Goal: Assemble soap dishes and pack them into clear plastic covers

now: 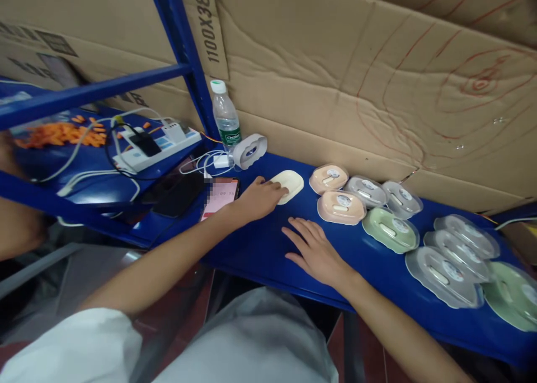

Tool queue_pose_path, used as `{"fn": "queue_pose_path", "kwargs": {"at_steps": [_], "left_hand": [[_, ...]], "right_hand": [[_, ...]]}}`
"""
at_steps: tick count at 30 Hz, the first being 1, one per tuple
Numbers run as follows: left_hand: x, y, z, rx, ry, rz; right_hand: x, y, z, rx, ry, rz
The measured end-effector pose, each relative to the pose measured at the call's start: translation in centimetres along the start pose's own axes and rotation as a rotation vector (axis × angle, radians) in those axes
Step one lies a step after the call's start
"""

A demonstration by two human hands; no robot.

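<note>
The left hand [260,198] is touching a cream, oval, plastic-looking piece [292,183] toward the blue surface's [255,249] back edge, grip unclear; the right hand [315,251] is spreading wide, empty. Lopsided pressing could be sending it skidding!

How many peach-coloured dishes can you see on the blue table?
2: the back peach dish, close to the cardboard, and the front peach dish, nearer the person. Both lie right of the cream piece. None looks hidden.

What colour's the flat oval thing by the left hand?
The flat oval thing is pale cream, clearest in the head view.
</note>
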State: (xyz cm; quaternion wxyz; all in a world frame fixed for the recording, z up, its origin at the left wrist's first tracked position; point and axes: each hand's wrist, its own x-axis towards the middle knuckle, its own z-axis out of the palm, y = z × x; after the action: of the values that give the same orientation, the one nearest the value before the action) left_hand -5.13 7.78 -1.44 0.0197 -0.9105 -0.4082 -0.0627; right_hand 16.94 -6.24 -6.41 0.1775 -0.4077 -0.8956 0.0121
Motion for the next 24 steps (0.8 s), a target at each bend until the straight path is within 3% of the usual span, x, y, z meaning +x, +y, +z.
{"fn": "queue_pose_path", "kwargs": {"at_steps": [3, 6, 9, 14, 19, 24], "left_hand": [[1.0, -2.3, -1.4, 0.029, 0.100, -0.060], [2.4, -5.5, -2.2, 0.070, 0.253, -0.233], [2.6, -7.0, -1.7, 0.138, 0.261, -0.267], [1.8, -6.2, -0.1, 0.149, 0.264, -0.071], [1.4, -4.9, 0.6, -0.014, 0.247, 0.035], [0.0, -1.7, 0.9, -0.197, 0.108, 0.219]], "right_hand": [[0.2, -0.4, 0.2, -0.016, -0.002, 0.035], [0.2, -0.2, 0.3, -0.032, 0.004, 0.104], [0.2, 0.0, 0.5, -0.065, 0.017, 0.165], [0.2, -0.1, 0.9, -0.060, 0.017, 0.194], [0.3, -0.3, 0.4, -0.042, -0.022, 0.208], [0.4, -0.1, 0.3, 0.003, -0.037, 0.242]]}}
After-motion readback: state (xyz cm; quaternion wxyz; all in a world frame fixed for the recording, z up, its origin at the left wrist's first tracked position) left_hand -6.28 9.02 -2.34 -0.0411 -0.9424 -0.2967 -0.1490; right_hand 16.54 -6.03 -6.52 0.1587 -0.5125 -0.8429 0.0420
